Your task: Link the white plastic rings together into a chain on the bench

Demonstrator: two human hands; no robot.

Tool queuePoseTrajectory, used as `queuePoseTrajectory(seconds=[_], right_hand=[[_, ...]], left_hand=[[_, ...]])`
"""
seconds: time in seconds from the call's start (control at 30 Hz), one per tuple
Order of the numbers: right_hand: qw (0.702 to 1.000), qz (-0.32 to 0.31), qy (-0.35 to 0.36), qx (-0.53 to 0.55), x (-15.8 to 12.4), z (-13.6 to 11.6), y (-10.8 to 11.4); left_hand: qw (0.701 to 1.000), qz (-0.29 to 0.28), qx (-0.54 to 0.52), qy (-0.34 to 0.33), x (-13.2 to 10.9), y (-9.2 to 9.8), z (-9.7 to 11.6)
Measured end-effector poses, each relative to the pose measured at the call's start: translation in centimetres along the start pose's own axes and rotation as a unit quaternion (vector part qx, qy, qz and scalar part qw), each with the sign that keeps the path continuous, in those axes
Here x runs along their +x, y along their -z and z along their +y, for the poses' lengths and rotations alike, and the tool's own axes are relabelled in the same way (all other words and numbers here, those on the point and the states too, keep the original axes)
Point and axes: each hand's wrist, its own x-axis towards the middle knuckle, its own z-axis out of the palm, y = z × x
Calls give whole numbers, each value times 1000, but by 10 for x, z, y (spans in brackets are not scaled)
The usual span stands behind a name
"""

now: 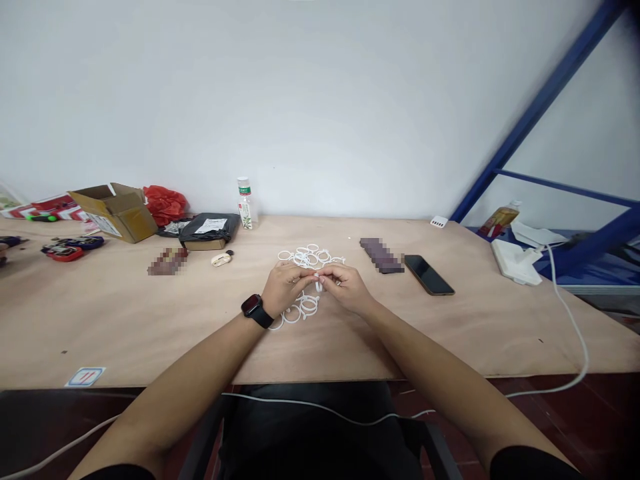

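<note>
My left hand [284, 285] and my right hand [346, 287] meet at the middle of a wooden table [150, 320], fingertips pinched together on a small white ring [318, 279]. A loose heap of white plastic rings [309, 257] lies just beyond my fingers. More white rings [300, 309], joined in a short chain, lie under and between my wrists. A black smartwatch [257, 311] is on my left wrist.
A black phone [429, 275] lies right of my hands. At the back left are a cardboard box [116, 212], a red bag [165, 204], a black parcel [210, 229] and a small bottle [245, 203]. A blue metal frame [540, 107] and a white cable [570, 313] are at the right.
</note>
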Motion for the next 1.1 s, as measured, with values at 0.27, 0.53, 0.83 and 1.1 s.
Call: queuePoseTrajectory(seconds=[0.27,0.53,0.83,1.1], right_hand=[[999,10,18,-27,-2,-5,1],[999,10,-29,28,1,6,-3],[969,-94,-120,-194,13,49,67],[914,-264,-258,-170,8,67,101]], left_hand=[[1000,-2,20,-6,-1,1,2],[999,-21,48,-6,5,1,-1],[997,-43,57,23,5,10,-10],[979,-193,62,19,2,6,-11]])
